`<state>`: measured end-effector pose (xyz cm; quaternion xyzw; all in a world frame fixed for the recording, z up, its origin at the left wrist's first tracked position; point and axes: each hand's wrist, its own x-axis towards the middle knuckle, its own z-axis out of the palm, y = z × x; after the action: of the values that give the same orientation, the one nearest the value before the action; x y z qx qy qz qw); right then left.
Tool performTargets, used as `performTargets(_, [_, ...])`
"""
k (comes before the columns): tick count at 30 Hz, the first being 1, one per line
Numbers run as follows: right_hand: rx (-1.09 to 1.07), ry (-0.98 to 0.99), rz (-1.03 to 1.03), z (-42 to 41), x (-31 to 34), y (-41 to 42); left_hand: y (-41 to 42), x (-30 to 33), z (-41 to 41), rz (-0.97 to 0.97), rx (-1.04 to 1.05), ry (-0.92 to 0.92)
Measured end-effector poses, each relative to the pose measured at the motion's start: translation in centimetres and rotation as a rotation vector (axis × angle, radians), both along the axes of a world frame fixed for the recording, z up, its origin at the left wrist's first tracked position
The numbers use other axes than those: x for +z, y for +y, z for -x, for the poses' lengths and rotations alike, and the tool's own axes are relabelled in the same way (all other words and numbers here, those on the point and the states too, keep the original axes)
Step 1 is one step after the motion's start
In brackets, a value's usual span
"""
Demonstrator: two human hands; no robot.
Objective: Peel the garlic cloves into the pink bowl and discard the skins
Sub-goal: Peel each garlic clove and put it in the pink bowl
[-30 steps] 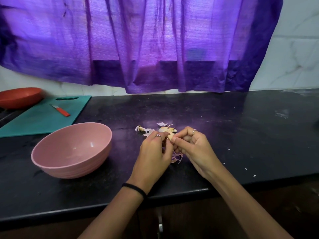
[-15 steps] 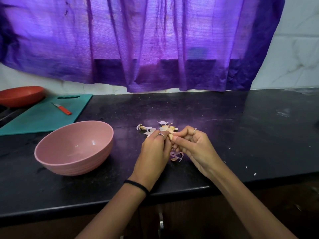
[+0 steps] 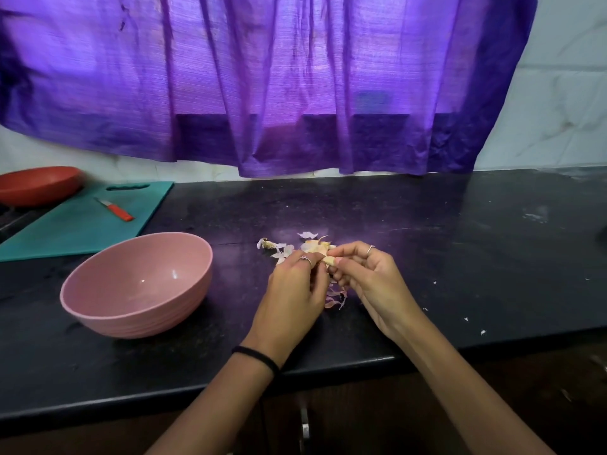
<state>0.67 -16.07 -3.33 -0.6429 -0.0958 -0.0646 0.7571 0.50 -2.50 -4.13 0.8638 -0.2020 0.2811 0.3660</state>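
My left hand (image 3: 294, 290) and my right hand (image 3: 371, 284) meet over the middle of the black counter, fingertips pinched together on one pale garlic cloves piece (image 3: 329, 260). Only its tip shows between the fingers. Loose garlic skins (image 3: 279, 251) lie just beyond my hands, and pinkish skins (image 3: 335, 298) lie on the counter under them. The pink bowl (image 3: 138, 320) stands to the left of my left hand, upright, and I see nothing inside it.
A teal cutting board (image 3: 65, 231) with a small red-handled knife (image 3: 115, 210) lies at the back left, beside an orange-red dish (image 3: 36, 185). A purple curtain (image 3: 262, 87) hangs behind. White crumbs (image 3: 466, 318) dot the counter (image 3: 460, 241) at right. The counter's front edge runs under my wrists.
My hands stay pinched on the same clove with only small finger shifts. The view has drifted slightly, so the bowl sits a little further right in frame.
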Motion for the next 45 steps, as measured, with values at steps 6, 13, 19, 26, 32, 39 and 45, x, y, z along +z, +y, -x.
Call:
performTargets(6, [-0.011, -0.039, 0.024, 0.14, 0.1, 0.06, 0.45, 0.44, -0.05, 0.09, -0.039, 0.028])
performTargets(13, [-0.015, -0.03, 0.027, 0.08, 0.06, -0.04, 0.71, 1.02, 0.43, 0.187, -0.124, 0.138])
performTargets(19, [0.047, 0.005, 0.028, 0.06, -0.01, 0.19, 0.67, 1.0, 0.58, 0.18, -0.096, 0.149])
performTargets(26, [0.07, 0.005, 0.042, 0.07, 0.05, 0.21, 0.62, 0.93, 0.36, 0.197, -0.076, 0.176])
performTargets(32, [0.048, -0.012, 0.072, 0.02, 0.0, 0.41, 0.52, 0.63, 0.23, 0.165, -0.053, 0.108])
performTargets(39, [0.036, -0.023, 0.132, -0.29, -0.33, 0.23, 0.65, 0.66, 0.28, 0.16, -0.084, 0.137])
performTargets(45, [0.029, -0.031, 0.192, -0.45, -0.49, 0.23, 0.81, 0.58, -0.02, 0.181, -0.097, 0.219])
